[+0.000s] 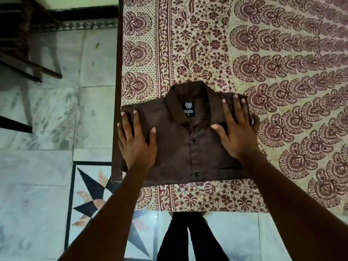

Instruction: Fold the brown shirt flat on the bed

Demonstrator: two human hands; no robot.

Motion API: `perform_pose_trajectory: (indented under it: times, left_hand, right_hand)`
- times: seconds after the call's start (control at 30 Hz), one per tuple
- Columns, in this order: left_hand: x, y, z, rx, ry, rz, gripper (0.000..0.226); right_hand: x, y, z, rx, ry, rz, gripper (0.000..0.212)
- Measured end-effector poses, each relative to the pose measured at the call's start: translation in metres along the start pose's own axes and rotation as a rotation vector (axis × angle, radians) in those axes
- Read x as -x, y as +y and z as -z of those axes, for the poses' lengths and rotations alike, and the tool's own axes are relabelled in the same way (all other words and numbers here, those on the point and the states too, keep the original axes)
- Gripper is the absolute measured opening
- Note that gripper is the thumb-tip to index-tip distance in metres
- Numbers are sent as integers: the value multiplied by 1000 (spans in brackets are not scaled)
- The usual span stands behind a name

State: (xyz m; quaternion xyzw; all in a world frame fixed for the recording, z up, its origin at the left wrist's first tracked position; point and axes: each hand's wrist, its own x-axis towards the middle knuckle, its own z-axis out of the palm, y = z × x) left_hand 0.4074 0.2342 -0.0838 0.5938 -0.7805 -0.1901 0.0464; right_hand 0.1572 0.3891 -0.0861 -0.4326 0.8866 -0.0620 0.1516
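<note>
We press the folded brown shirt [188, 140] (collar up, buttons showing) flat on the printed bedspread [263, 53] near the bed's corner. Our left hand [136, 142] and right hand [236, 132] lie with fingers spread, gripping nothing.

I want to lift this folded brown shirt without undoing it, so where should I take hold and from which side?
Probably its two folded side edges, from left and right together. The brown shirt lies as a flat rectangle, collar away from you; the left hand and right hand rest flat near those edges.
</note>
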Motion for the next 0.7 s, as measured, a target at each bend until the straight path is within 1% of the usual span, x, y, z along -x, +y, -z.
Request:
perform_pose_trajectory:
  times: [0.07, 0.13, 0.2, 0.33, 0.4, 0.47, 0.53, 0.6, 0.7]
  left_hand:
    - [1, 6, 3, 167, 124, 38, 68]
    - [3, 9, 8, 328, 227, 91, 56]
    - [5, 4, 11, 357, 247, 75, 48]
    - [5, -12, 9, 264, 188, -32, 45]
    - [7, -12, 10, 217, 207, -15, 48]
    - [21, -10, 10, 107, 199, 4, 56]
    - [39, -19, 2, 67, 76, 28, 67]
    - [50, -27, 1, 92, -26, 48, 73]
    - [55, -25, 14, 159, -82, 63, 72]
  right_hand:
    - [10, -7, 6, -45, 42, -1, 82]
    - [29, -14, 8, -64, 83, 16, 82]
    - [51, -12, 0, -16, 58, 74, 83]
    - [71, 5, -19, 102, -2, 84, 83]
    - [70, 3, -16, 79, -10, 45, 81]
    - [74, -5, -9, 52, 43, -13, 82]
    - [87, -7, -8, 66, 40, -23, 83]
    - [101, -2, -11, 89, 8, 6, 81]
    - [107, 8, -5, 38, -47, -49, 78]
